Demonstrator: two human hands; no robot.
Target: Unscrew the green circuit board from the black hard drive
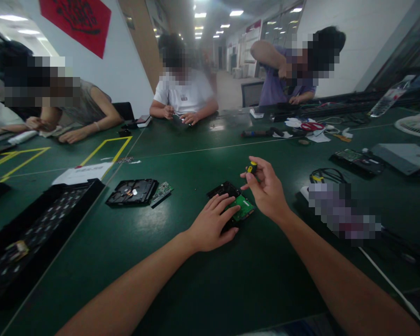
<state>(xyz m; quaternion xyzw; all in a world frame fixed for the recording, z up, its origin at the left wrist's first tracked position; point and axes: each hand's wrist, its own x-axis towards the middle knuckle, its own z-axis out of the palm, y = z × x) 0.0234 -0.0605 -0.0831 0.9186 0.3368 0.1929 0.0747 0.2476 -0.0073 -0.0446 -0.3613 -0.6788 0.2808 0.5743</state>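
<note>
Drive [224, 188] lies on the counter [231, 289], nearer the near edge than the far one. Along the counter's left side the tray [79, 212] slants away from the near edge. The left hand [213, 221] is spread over the drive, palm down, fingers apart, bearing on it rather than closed round it. Between tray and hand sits a second drive [140, 187], its loose board [163, 189] just beside it, toward the counter's right.

On the first drive the work looks unfinished: the green board [244, 207] is still on it, and whether that has been freed, or what else is left, cannot be told. The drive's long axis seems to run slantwise, far left to near right, though the hand hides part; the green-board end points near and right.

Smallest is the screwdriver [252, 167], tilted above the drive's far-right side in the right hand [266, 189], whose grip is clamped on the handle. Its shaft slopes down toward the drive; whether the tip touches is too small to tell.
</note>
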